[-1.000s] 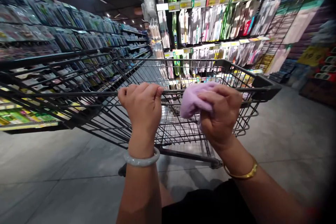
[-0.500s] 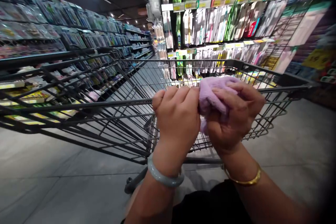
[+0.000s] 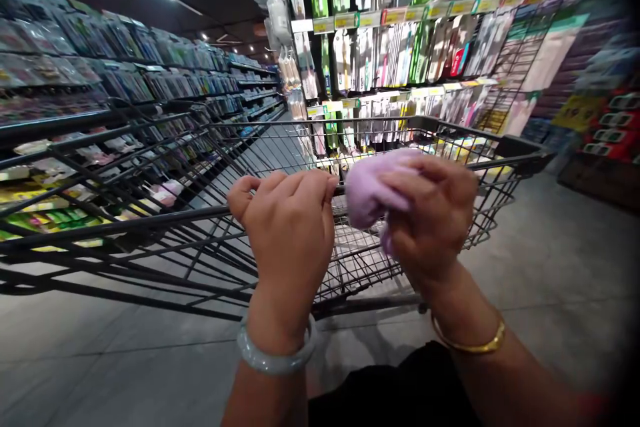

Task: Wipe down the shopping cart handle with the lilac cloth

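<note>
Fingers of my left hand (image 3: 287, 230) curl over the top rail of a dark wire shopping cart (image 3: 150, 221). To its right, my right hand (image 3: 440, 220) is closed around a bunched lilac cloth (image 3: 367, 190), which bulges out past the fingers above the same rail. Whether the cloth touches the rail is hard to tell, since the hand and folds cover that spot. A pale bangle circles the left wrist, and a gold one the right. Beneath the hands, the basket's wire mesh shows.
Beyond the cart stands a lit rack (image 3: 370, 60) hung with packaged goods. Long stocked shelves (image 3: 165, 73) line the left, beside an aisle running back. Red and black goods (image 3: 613, 123) sit at the far right. Grey floor (image 3: 565, 267) surrounds the cart.
My left hand has shifted left along the rail, opening a gap from the cloth. My right hand moved slightly left with the cloth. The rack and cart have shifted left in view.
</note>
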Motion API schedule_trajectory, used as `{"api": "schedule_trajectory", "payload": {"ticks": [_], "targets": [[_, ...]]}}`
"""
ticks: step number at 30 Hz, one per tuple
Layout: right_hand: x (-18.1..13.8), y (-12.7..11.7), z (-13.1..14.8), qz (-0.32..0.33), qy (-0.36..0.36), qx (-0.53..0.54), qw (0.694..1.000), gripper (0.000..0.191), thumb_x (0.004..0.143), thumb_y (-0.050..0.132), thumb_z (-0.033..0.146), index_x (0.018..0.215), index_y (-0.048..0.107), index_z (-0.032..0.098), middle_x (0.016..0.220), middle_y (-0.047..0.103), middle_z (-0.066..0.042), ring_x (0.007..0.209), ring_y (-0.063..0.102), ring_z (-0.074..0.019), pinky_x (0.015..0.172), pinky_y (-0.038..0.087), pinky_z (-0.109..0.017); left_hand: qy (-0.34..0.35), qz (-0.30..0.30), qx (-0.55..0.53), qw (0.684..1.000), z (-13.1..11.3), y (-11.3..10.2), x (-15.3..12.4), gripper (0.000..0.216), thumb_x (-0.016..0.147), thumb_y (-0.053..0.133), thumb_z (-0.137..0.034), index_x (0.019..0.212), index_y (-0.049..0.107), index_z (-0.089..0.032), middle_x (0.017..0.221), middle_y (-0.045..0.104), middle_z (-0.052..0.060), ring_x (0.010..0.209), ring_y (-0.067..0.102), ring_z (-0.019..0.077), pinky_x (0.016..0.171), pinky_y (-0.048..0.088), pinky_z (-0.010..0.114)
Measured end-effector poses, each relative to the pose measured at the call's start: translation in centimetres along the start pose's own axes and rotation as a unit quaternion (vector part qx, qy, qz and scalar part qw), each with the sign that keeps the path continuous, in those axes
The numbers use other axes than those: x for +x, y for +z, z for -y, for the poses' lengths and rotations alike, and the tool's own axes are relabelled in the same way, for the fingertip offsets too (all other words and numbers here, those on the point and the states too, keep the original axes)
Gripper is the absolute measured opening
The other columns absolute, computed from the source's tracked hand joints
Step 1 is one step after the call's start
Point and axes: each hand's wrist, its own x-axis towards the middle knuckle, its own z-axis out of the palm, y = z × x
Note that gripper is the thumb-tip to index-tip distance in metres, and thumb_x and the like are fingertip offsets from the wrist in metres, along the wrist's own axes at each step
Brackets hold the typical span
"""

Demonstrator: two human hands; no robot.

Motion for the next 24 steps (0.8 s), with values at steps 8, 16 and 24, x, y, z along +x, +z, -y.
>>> {"api": "schedule_trajectory", "payload": {"ticks": [8, 16, 24], "targets": [[0.3, 0.4, 0.4, -0.008, 0.094, 0.004, 0.996, 0.037, 0.079, 0.054, 0.008, 0.109, 0.065, 0.026, 0.116, 0.058, -0.007, 0.117, 0.054, -0.025, 0.099, 0.046, -0.049, 0.025, -0.023, 0.0, 0.999, 0.1, 1.0, 0.0, 0.018, 0.096, 0.052, -0.027, 0.081, 0.062, -0.026, 0.081, 0.073, -0.003, 0.078, 0.057, 0.021, 0.085, 0.026, 0.046], [0.4, -0.5, -2.6, -0.068, 0.126, -0.023, 0.989, 0.032, 0.078, 0.054, 0.005, 0.101, 0.067, 0.025, 0.105, 0.064, -0.006, 0.109, 0.057, -0.0239, 0.098, 0.046, -0.049, 0.036, 0.012, -0.048, 0.998, 0.2, 0.2, 0.0, 0.016, 0.095, 0.054, -0.021, 0.089, 0.067, -0.027, 0.086, 0.075, -0.005, 0.083, 0.064, 0.0196, 0.09, 0.03, 0.045], [-0.2, 0.3, 0.3, 0.026, -0.011, 0.024, 0.999, 0.042, 0.079, 0.064, 0.013, 0.117, 0.063, 0.031, 0.12, 0.058, -0.002, 0.118, 0.055, -0.0233, 0.1, 0.05, -0.048, 0.003, 0.039, -0.018, 0.999, 1.3, -1.8, 0.0, 0.017, 0.096, 0.055, -0.025, 0.092, 0.069, -0.035, 0.101, 0.075, -0.003, 0.101, 0.063, 0.0268, 0.107, 0.017, 0.058]]}}
